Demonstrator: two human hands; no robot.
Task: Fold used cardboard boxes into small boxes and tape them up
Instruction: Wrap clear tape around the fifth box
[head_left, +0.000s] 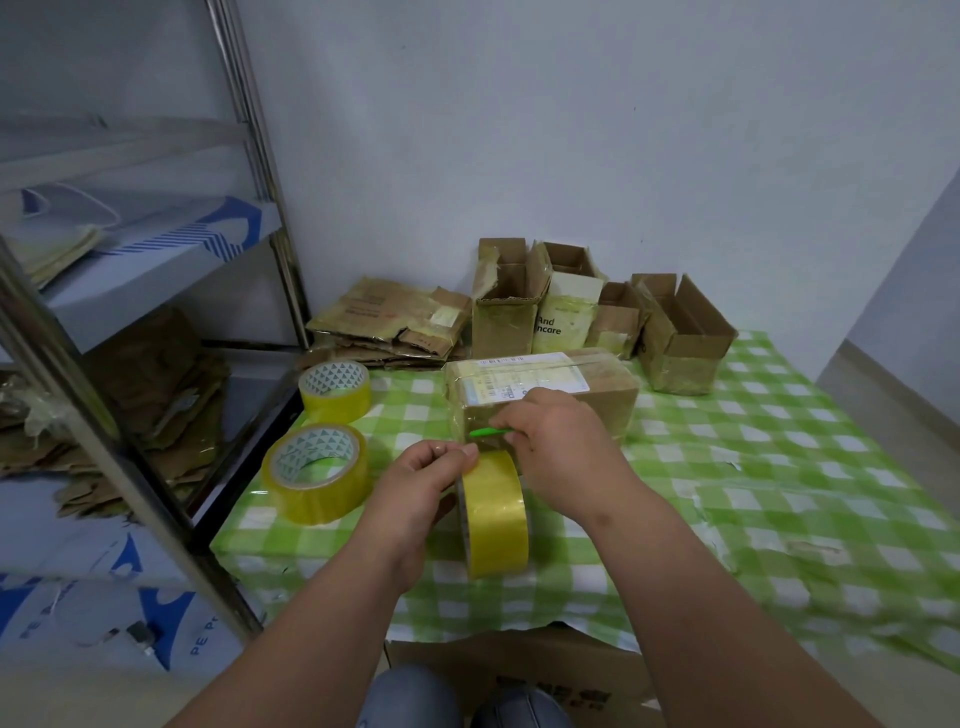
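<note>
- Box (543, 397): closed brown carton lying on its long side at mid-table, nearer the far edge, on the green check cloth (779, 467). Clear tape glints over its top and near end. A white shipping label with barcode lies across the top; the print is too small to read.
- Tape roll (493, 512): yellowish, on edge just in front of the box's near end. The left hand (415, 486) pinches its top with curled fingers, seemingly to keep the strip taut between roll and box.
- Cutter (491, 431): small green tool, pinched in the right hand (558, 441) and laid against the box's near end, probably to sever the strip there. The blade cannot be made out.
- Spare rolls, two: one (335, 389) and another (317, 470) along the table's left edge, within reach of the left hand. Triangle-patterned cores; no readable name.
- Flat cartons (395, 325): a pile at the far-left corner, likely stock not yet folded. Red print, illegible.
- Open boxes, four: in a row along the far edge, flaps up, bottoms apparently taped. One brown (504, 317); one white (566, 306), reading "And" over "ncare", cut off; a small brown one (615, 322); a wider one (683, 335) at the right.
- Shelf rack (171, 395): off the table's left edge, holding more cardboard; blue-printed sheeting reads "PE".
- Low carton (524, 670): below the near edge, print partly hidden.
</note>
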